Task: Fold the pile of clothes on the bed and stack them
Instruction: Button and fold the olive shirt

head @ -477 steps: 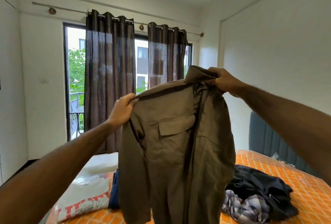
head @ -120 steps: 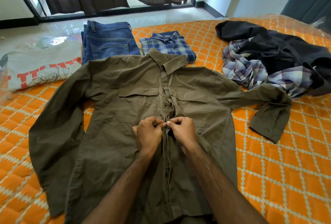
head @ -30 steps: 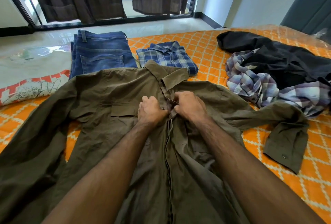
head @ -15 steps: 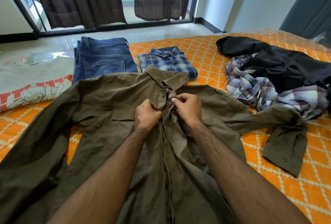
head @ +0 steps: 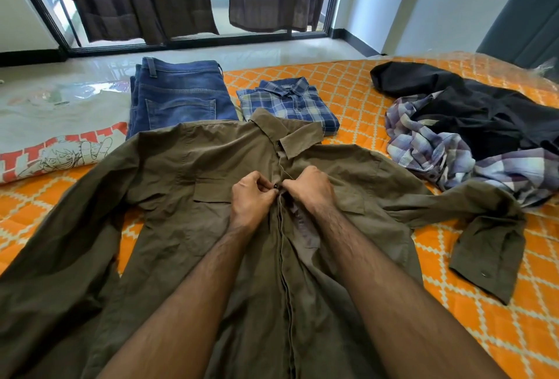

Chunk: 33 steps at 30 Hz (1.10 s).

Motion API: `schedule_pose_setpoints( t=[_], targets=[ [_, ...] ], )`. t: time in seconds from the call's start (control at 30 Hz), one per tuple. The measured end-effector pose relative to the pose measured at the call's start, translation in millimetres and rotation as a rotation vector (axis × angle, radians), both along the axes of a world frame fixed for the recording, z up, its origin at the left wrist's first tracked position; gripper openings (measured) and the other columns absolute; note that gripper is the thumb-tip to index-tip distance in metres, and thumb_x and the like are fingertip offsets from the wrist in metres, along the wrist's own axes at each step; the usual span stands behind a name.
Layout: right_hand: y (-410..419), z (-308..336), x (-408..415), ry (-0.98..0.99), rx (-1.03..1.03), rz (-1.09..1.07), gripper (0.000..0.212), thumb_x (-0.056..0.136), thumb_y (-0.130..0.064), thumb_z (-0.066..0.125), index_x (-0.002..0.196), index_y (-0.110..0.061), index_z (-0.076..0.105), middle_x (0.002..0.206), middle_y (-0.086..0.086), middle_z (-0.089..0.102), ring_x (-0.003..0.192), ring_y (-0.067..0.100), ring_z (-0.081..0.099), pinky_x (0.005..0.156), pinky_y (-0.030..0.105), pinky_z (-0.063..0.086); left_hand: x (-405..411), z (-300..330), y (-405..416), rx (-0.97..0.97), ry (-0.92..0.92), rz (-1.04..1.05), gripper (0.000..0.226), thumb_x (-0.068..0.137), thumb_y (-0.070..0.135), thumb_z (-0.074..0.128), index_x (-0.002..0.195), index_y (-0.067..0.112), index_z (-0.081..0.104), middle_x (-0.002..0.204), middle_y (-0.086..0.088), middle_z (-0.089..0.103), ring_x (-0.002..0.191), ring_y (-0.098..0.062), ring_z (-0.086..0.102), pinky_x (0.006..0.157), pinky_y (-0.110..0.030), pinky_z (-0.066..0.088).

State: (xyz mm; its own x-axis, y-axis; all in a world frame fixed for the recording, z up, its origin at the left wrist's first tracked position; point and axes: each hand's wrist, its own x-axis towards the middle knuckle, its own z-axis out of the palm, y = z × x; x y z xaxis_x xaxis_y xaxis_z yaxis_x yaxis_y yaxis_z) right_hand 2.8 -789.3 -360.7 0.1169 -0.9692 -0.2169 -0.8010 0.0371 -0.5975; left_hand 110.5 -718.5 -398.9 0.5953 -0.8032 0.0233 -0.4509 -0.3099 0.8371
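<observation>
Your left hand (head: 252,197) and right hand (head: 310,186) each kept a tight pinching grip on the olive shirt (head: 187,227), fingertips meeting at a dark button (head: 276,186) below the collar. The shirt lay spread front-up on the bed (head: 499,333). Beyond it sat folded jeans (head: 178,100) and a folded plaid shirt (head: 290,106); an unfolded heap (head: 472,127) lay to your right.
</observation>
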Motion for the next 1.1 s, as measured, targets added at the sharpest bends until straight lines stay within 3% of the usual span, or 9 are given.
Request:
schedule_pose_setpoints(
  t=[0.1, 0.23, 0.33, 0.4, 0.6, 0.7, 0.83, 0.97, 1.1],
  targets=[
    [-3.9, -0.7, -4.8, -0.019, 0.03, -0.005, 0.034, 0.078, -0.033, 0.075, 0.1, -0.008, 0.074, 0.1, 0.009, 0.074, 0.096, 0.028, 0.07, 0.075, 0.031, 0.055, 1.2, -1.1, -1.0, 0.004, -0.011, 0.007, 0.012, 0.081, 0.018, 0.082, 0.085, 0.013, 0.073, 0.072, 0.009, 0.065, 0.067, -0.005, 0.061, 0.063, -0.019, 0.05],
    [-4.9, -7.8, -13.6, -0.124, 0.08, -0.014, 0.021, 0.079, -0.034, 0.084, 0.076, -0.014, 0.076, 0.075, 0.002, 0.075, 0.072, 0.018, 0.072, 0.071, 0.031, 0.059, -0.4, -4.9, -1.0, -0.016, 0.022, 0.034, 0.007, 0.08, 0.017, 0.081, 0.083, 0.015, 0.075, 0.07, 0.009, 0.067, 0.064, -0.005, 0.061, 0.057, -0.008, 0.042],
    [-2.6, -13.7, -17.1, -0.19, 0.07, -0.007, 0.02, 0.082, -0.029, 0.082, 0.067, -0.022, 0.071, 0.078, -0.001, 0.075, 0.08, 0.016, 0.071, 0.075, 0.03, 0.057, -0.8, -5.5, 1.0, -0.041, 0.049, 0.046, 0.004, 0.079, 0.016, 0.079, 0.08, 0.019, 0.076, 0.068, 0.009, 0.069, 0.061, 0.002, 0.061, 0.059, -0.011, 0.044],
    [1.0, -15.3, -17.1, -0.223, 0.043, 0.002, 0.02, 0.083, -0.028, 0.081, 0.068, -0.023, 0.07, 0.082, -0.003, 0.075, 0.087, 0.015, 0.071, 0.075, 0.028, 0.053, -1.0, -5.6, 1.3, -0.051, 0.054, 0.052, 0.005, 0.078, 0.018, 0.08, 0.078, 0.02, 0.076, 0.067, 0.01, 0.07, 0.062, 0.001, 0.062, 0.06, -0.012, 0.046],
    [13.5, -17.5, -12.8, -0.326, -0.065, -0.008, 0.021, 0.084, -0.027, 0.081, 0.067, -0.027, 0.067, 0.073, -0.012, 0.069, 0.079, 0.01, 0.069, 0.071, 0.026, 0.053, -3.1, -7.9, 0.9, -0.083, 0.091, 0.058, 0.006, 0.076, 0.018, 0.081, 0.077, 0.022, 0.077, 0.069, 0.008, 0.072, 0.063, 0.001, 0.064, 0.062, -0.014, 0.048],
    [17.2, -20.2, -9.3, -0.331, -0.041, -0.055, 0.012, 0.085, -0.028, 0.08, 0.075, -0.024, 0.074, 0.076, -0.009, 0.071, 0.08, 0.009, 0.067, 0.062, 0.021, 0.044, -4.0, -8.8, 3.1, -0.104, 0.09, 0.056, 0.006, 0.077, 0.016, 0.08, 0.079, 0.021, 0.078, 0.071, 0.008, 0.073, 0.063, 0.004, 0.064, 0.062, -0.011, 0.048],
    [19.3, -22.2, -7.4, -0.337, -0.036, -0.096, 0.01, 0.086, -0.028, 0.078, 0.077, -0.022, 0.077, 0.084, -0.004, 0.076, 0.079, 0.008, 0.063, 0.071, 0.021, 0.041, -4.0, -10.6, 4.5, -0.144, 0.085, 0.054, 0.006, 0.077, 0.013, 0.08, 0.081, 0.018, 0.08, 0.073, 0.008, 0.074, 0.065, 0.002, 0.066, 0.064, -0.01, 0.049],
    [18.7, -23.9, -4.3, -0.395, 0.0, -0.157, 0.01, 0.084, -0.027, 0.08, 0.078, -0.02, 0.079, 0.085, -0.002, 0.077, 0.083, 0.012, 0.068, 0.076, 0.026, 0.051, -5.0, -12.9, 6.3, -0.199, 0.044, 0.037, 0.006, 0.077, 0.011, 0.082, 0.081, 0.015, 0.08, 0.077, 0.007, 0.073, 0.066, 0.004, 0.064, 0.064, -0.007, 0.047],
    [19.4, -28.6, -0.4, -0.424, 0.037, -0.195, 0.011, 0.082, -0.027, 0.081, 0.074, -0.02, 0.078, 0.081, -0.003, 0.077, 0.083, 0.013, 0.071, 0.081, 0.029, 0.056, -4.3, -18.4, 6.3, -0.222, -0.034, 0.018, 0.008, 0.076, 0.011, 0.082, 0.08, 0.017, 0.079, 0.079, 0.006, 0.07, 0.069, -0.005, 0.064, 0.069, -0.026, 0.054]
  ],
)
